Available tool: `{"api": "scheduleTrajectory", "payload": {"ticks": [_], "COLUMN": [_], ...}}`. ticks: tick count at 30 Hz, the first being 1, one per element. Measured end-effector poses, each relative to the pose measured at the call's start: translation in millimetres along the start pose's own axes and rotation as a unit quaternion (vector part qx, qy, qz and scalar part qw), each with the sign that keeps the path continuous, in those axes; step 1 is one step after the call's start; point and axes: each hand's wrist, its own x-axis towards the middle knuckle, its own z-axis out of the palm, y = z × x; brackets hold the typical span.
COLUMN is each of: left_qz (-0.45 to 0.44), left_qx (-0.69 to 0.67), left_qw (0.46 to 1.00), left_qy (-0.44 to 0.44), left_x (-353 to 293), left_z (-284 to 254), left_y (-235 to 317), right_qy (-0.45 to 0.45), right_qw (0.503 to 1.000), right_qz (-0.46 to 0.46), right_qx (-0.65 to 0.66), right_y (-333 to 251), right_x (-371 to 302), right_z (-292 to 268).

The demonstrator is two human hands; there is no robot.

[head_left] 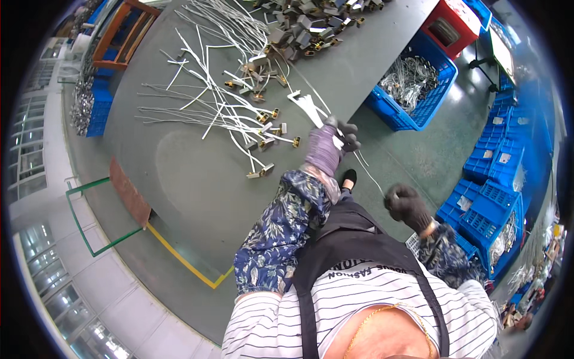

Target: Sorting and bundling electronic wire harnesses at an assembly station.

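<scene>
My left hand (326, 145), in a purple and grey glove, is closed around a bunch of white sleeved wires (309, 109) at the table's right edge. The bunch's white ends stick out past the fingers over the tabletop. From that hand a thin pale wire (372, 175) runs down to my right hand (408, 205). That hand, in a dark glove, is curled into a fist with the wire's end at its fingers. On the table to the left lie several small metal blocks with brass-coloured ends (267, 141), joined to white-sleeved wires (209, 99).
A large heap of similar metal blocks (311, 30) covers the far side of the grey table (191, 173). Beyond its right edge stand a blue crate of wires (382, 107) and a red box (460, 27). Stacked blue crates (487, 203) line the right.
</scene>
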Motion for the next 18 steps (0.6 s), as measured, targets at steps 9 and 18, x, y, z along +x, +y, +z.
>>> {"api": "scheduleTrajectory", "payload": {"ticks": [9, 18], "left_qz": [0.326, 0.290], "left_qx": [0.059, 0.083], "left_qw": [0.943, 0.954], "left_qy": [0.025, 0.006], "left_x": [-16, -34], "left_z": [16, 15], "left_y": [100, 131], "right_qy": [0.166, 0.110], "right_qw": [0.920, 0.958], "right_qz": [0.199, 0.151], "right_qx": [-0.293, -0.217], "right_y": [137, 113], "right_x": [-74, -45], "right_z": [-138, -123]}}
